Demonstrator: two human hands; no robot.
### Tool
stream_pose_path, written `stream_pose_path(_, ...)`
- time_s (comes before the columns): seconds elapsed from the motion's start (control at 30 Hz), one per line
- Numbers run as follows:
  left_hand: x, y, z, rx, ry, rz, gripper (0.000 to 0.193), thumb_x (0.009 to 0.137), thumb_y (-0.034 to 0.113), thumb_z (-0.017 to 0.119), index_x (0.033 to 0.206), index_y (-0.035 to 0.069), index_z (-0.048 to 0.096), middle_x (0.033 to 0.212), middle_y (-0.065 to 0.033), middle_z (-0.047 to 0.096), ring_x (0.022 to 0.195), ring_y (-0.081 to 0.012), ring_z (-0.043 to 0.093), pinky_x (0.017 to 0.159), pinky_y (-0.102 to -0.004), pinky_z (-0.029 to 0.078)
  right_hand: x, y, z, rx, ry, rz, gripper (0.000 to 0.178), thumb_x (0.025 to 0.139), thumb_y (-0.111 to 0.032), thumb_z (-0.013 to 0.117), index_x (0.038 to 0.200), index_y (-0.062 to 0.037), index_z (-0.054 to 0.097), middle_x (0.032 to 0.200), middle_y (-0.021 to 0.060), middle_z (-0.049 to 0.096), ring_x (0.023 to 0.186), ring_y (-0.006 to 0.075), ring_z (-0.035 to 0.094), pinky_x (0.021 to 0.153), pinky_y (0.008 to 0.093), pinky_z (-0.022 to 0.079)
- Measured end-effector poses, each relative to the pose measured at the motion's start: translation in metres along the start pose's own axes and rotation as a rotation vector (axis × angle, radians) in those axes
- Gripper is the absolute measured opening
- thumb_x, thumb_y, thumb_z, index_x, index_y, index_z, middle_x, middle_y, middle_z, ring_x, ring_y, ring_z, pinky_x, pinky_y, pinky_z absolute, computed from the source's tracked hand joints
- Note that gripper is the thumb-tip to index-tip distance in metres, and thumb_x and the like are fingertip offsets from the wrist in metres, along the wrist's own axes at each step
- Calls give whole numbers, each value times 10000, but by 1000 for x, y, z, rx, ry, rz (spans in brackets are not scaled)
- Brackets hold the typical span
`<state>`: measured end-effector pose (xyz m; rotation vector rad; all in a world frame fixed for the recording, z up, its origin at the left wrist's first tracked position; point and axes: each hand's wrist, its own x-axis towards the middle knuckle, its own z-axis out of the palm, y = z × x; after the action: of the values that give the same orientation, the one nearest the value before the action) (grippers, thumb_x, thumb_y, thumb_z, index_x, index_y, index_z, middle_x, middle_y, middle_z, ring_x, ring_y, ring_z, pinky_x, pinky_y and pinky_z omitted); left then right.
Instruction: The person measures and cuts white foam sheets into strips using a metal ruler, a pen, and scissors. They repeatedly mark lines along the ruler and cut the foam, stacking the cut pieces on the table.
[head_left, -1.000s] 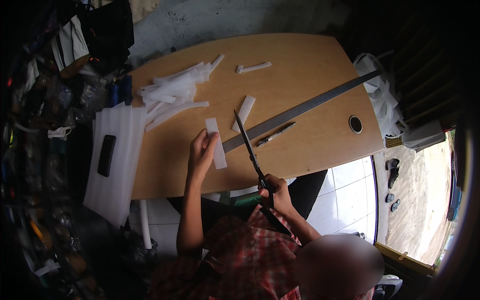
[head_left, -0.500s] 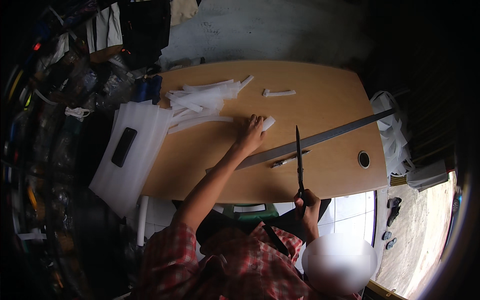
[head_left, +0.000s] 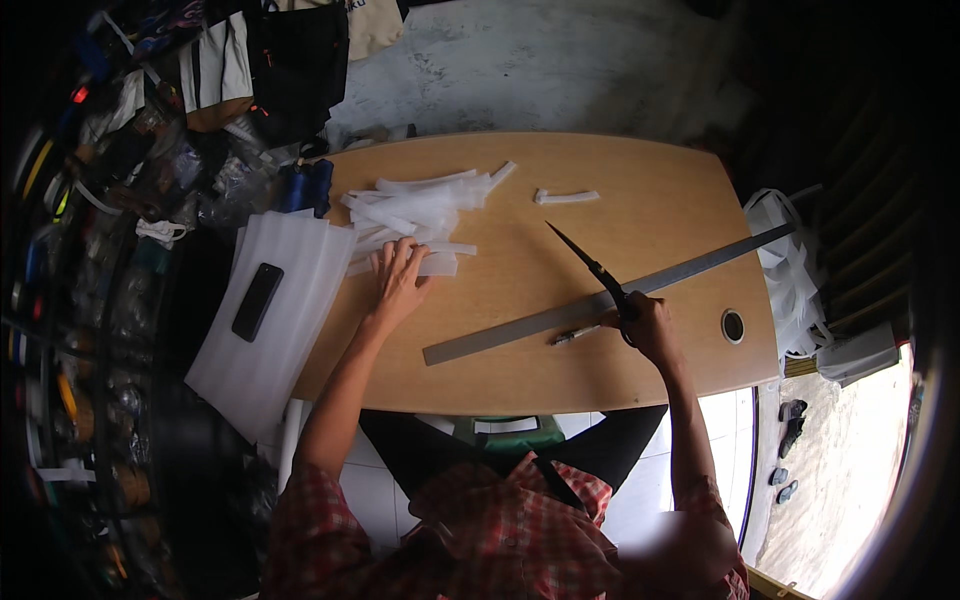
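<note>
At the left of the table my left hand reaches to the near side of a pile of white foam strips. Its fingers are spread, with the tips on a short, wide strip; the palm side is hidden. My right hand grips black scissors by the handles, the blades together and pointing up and to the left. They are held over a long grey metal ruler, which lies slantwise across the table. Beneath that hand is a pen, partly covered.
White foam sheets hang over the table's left edge with a black phone on them. A small strip lies at the far side. White strips bundle beyond the right edge. A round grommet sits in the tabletop.
My left hand has moved left to the pile, bringing the short strip there. My right hand has risen over the table, and the scissors now tilt left.
</note>
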<state>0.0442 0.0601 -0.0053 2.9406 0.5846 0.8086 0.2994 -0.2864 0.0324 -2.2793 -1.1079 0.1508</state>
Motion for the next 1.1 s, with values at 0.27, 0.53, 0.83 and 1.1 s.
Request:
stream_pose_path(0.27, 58, -64, -2, 53, -285, -93, 1318, 464, 553, 913, 1564, 298, 231, 1645, -170, 13, 1482, -483, 61, 1139, -712, 66, 62, -1, 17, -139, -191, -207, 443, 651, -327, 884, 862, -18, 647, 839, 159, 685, 812, 371, 660, 682, 451, 509)
stream_pose_path(0.53, 99, -94, 16, 13, -537, -102, 1327, 498, 617, 872, 1581, 332, 160, 1608, -233, 169, 1450, -463, 195, 1117, -693, 174, 106, 24, 17, -13, -274, -334, 324, 759, -41, 748, 1069, 2, 663, 943, 166, 682, 923, 345, 657, 809, 426, 527)
stream_pose_path(0.83, 127, -81, 30, -1, -494, -48, 1201, 612, 500, 872, 1577, 312, 182, 1575, -230, 252, 1417, -441, 275, 1136, -632, 189, 113, 24, 27, -93, -217, -401, 387, 769, 35, 692, 1150, -2, 640, 1025, 164, 640, 988, 343, 616, 861, 419, 510)
stream_pose_path(1.1, 114, -27, 25, 70, -360, -79, 1109, 702, 501, 826, 1578, 259, 190, 1607, -242, 192, 1475, -494, 119, 1091, -767, 62, 88, 24, 39, -224, -12, -428, 369, 803, 40, 619, 1168, -13, 641, 1061, 147, 613, 1073, 317, 586, 911, 401, 499)
